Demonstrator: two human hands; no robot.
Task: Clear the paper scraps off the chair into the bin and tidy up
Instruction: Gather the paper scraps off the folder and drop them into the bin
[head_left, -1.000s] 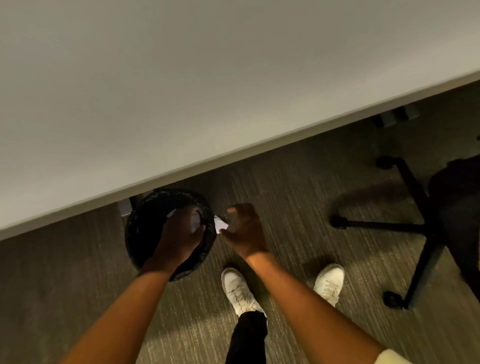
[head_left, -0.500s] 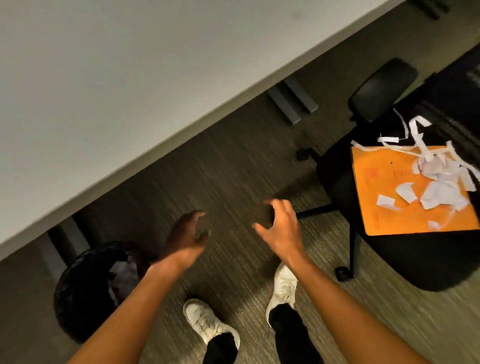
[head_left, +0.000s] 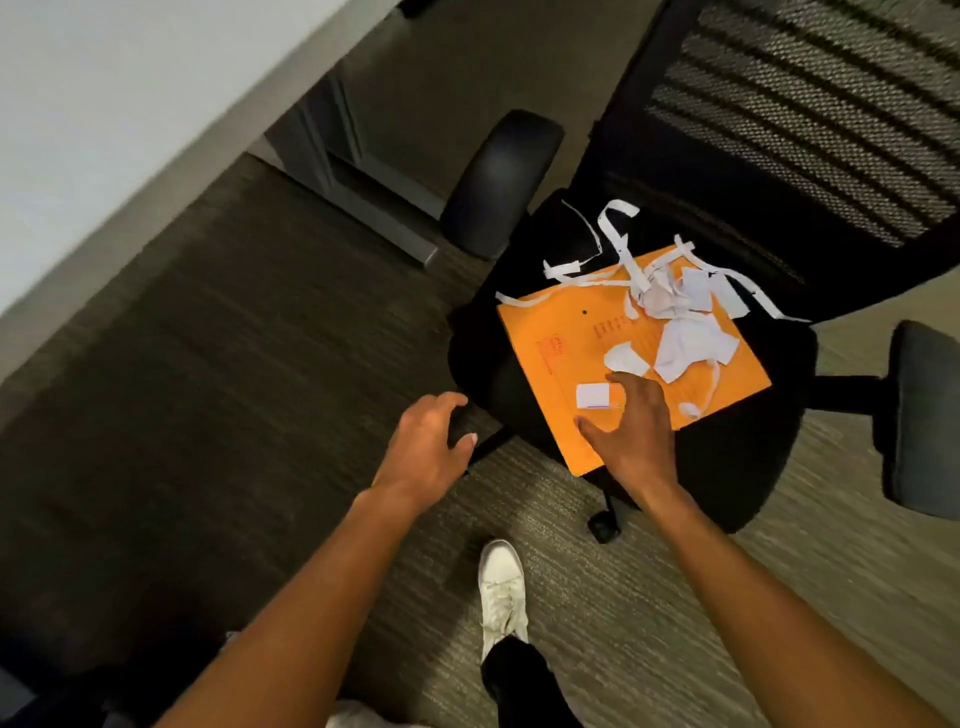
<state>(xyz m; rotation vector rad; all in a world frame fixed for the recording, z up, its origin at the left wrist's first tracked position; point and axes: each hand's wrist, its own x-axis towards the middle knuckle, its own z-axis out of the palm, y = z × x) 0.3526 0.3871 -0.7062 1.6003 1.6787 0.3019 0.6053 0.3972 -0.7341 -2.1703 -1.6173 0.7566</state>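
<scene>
A black office chair (head_left: 737, 467) stands at the right with an orange envelope (head_left: 566, 364) flat on its seat. Several white paper scraps (head_left: 685, 343) and thin strips lie on the envelope and on the seat behind it. A small rectangular scrap (head_left: 595, 396) lies near the envelope's front. My right hand (head_left: 631, 431) is spread over the envelope's front corner, fingers apart, its fingertips at that small scrap. My left hand (head_left: 426, 452) hovers open over the carpet just left of the seat, holding nothing. The bin is out of view.
A white table edge (head_left: 104, 171) runs along the upper left, with a grey table leg (head_left: 353, 176) beneath it. The chair's armrests (head_left: 498, 182) flank the seat, and its mesh back (head_left: 810, 104) rises at top right. My white shoe (head_left: 501, 587) is on the carpet.
The view swung from the bin under the table to the chair. Both hands left the bin with nothing in them; my right hand reached onto the orange envelope.
</scene>
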